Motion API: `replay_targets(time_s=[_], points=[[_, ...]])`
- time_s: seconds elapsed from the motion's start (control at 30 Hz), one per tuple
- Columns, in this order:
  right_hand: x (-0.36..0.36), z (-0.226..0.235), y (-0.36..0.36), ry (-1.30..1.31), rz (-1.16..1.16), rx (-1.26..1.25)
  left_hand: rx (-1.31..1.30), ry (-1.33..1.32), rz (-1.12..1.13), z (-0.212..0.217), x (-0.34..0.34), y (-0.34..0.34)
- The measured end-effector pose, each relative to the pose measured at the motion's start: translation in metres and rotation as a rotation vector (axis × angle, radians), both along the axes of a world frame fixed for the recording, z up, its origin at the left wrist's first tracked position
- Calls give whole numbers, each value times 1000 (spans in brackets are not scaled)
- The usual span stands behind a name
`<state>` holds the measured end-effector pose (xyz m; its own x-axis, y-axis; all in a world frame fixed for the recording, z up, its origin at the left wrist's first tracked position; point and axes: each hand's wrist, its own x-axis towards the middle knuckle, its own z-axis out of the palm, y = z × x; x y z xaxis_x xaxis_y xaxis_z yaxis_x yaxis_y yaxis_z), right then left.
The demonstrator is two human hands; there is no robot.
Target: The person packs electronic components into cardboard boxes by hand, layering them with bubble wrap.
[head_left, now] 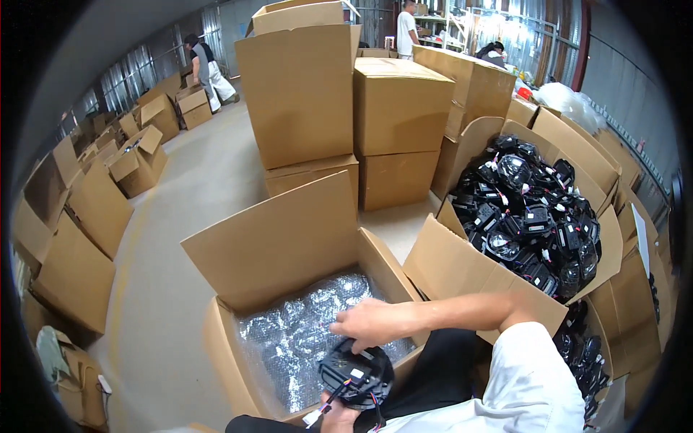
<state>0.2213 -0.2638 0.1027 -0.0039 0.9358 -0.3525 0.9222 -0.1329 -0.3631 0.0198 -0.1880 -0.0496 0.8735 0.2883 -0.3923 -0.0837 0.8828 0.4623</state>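
Observation:
Over an open cardboard box (281, 270) in front of me, I hold a round black housing (364, 375) with coloured wires and a white connector tag. My left hand (339, 418) is closed around its lower edge, partly hidden beneath it. From the right, my right hand (372, 322) reaches across with curled fingers and touches the housing's upper edge. Bubble wrap (289, 332) covers what lies in the box; its contents are hard to make out. To the right, another open carton is heaped with similar black units (534, 216), some with clear round lenses.
Large closed cartons (296, 94) stand stacked beyond the box. More open cartons (76, 267) line the left side along a grey floor (173, 231). A person (206, 68) bends over boxes far left; another person (406, 32) stands at the back. Lower right, another carton holds black units (577, 353).

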Motion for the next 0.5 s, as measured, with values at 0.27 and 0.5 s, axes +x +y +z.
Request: replay_targets(time_s=[0.27, 0.5], points=[[-44, 14, 17, 733, -361, 351, 1216, 271, 274, 76, 30, 63], [1, -18, 86, 923, -783, 795, 1221, 291, 451, 103, 46, 181]])
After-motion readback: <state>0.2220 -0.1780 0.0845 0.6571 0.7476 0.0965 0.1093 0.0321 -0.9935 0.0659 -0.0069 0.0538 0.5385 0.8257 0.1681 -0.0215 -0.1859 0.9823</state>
